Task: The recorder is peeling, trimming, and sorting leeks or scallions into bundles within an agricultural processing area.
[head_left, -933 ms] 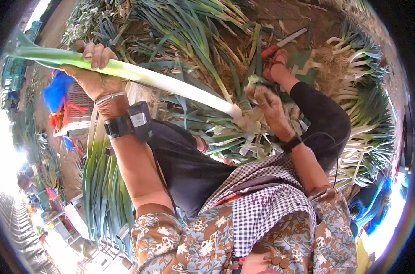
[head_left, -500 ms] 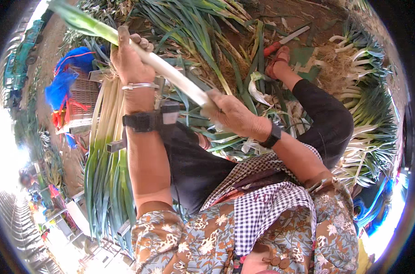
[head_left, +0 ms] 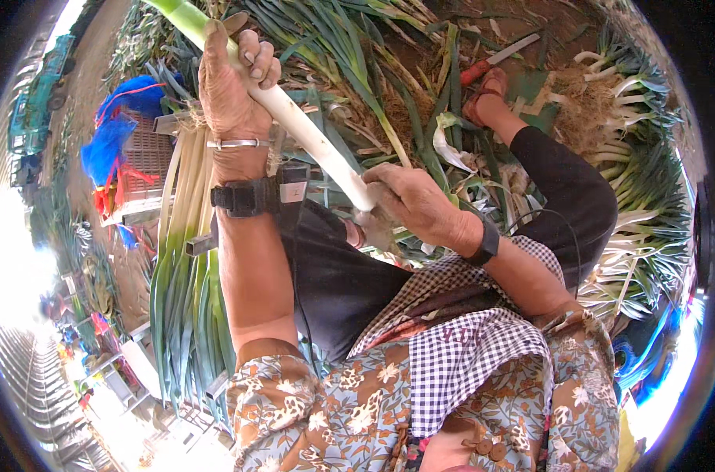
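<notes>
A long leek (head_left: 314, 148) slants in front of me, its green end up at the far left and its white root end toward the middle. My left hand (head_left: 233, 98) is wrapped round the shaft where green turns to white. At the lower end my right hand (head_left: 422, 206) has its fingers closed on the leek's roots (head_left: 381, 228), which are blurred and partly hidden. To the left, a bundle of leeks (head_left: 186, 228) lies beside my left forearm with the white ends away from me.
More leeks (head_left: 334, 55) are heaped ahead. Rows of leeks with roots (head_left: 636, 189) lie at the right. A red-handled knife (head_left: 514, 49) rests on the ground by my right foot (head_left: 487, 98). At the left stands a crate (head_left: 149, 149) with blue and red strips.
The leek has shifted slightly right and toward me, with its green top now partly out of view. My right hand has moved down onto the root end.
</notes>
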Demonstrator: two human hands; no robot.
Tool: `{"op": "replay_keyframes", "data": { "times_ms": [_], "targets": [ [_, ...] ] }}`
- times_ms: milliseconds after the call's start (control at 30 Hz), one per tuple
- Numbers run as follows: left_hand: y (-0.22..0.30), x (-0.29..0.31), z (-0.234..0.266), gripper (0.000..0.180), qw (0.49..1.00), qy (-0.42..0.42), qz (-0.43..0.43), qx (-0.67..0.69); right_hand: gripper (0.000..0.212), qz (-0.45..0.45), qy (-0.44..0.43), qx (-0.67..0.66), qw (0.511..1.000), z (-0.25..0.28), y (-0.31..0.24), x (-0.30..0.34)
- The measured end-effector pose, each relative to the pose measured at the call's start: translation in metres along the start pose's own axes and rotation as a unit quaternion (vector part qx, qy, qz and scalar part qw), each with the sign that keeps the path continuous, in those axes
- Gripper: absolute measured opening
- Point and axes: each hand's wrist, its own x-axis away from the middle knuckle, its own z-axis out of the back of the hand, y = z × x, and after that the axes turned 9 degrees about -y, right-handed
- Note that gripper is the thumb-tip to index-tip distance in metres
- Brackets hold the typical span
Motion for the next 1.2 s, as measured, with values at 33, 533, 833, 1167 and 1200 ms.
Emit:
{"op": "replay_keyframes", "data": {
  "times_ms": [33, 533, 833, 1167, 1200],
  "targets": [
    [0.000, 0.000, 0.000, 0.048, 1.000, 0.001, -0.012, -0.028, 0.026, -0.073, -0.039, -0.046, 0.995, 0.006, -0.006, 0.003],
    [0.006, 0.000, -0.007, 0.033, 0.984, -0.086, -0.031, 0.153, 0.016, -0.227, 0.016, -0.437, 0.870, 0.012, 0.015, -0.001],
    [0.014, -0.002, 0.010, 0.032, 0.952, -0.155, -0.078, 0.251, 0.009, -0.111, 0.163, -0.827, 0.527, 0.014, 0.019, 0.018],
    [0.050, -0.001, 0.060, 0.037, 0.956, -0.034, -0.062, 0.283, 0.032, -0.144, -0.235, 0.281, 0.919, 0.085, 0.016, 0.059],
    [0.051, 0.000, 0.064, 0.040, 0.961, -0.011, -0.067, 0.267, 0.036, -0.060, -0.143, 0.547, 0.823, 0.086, 0.021, 0.055]
  ]
}}
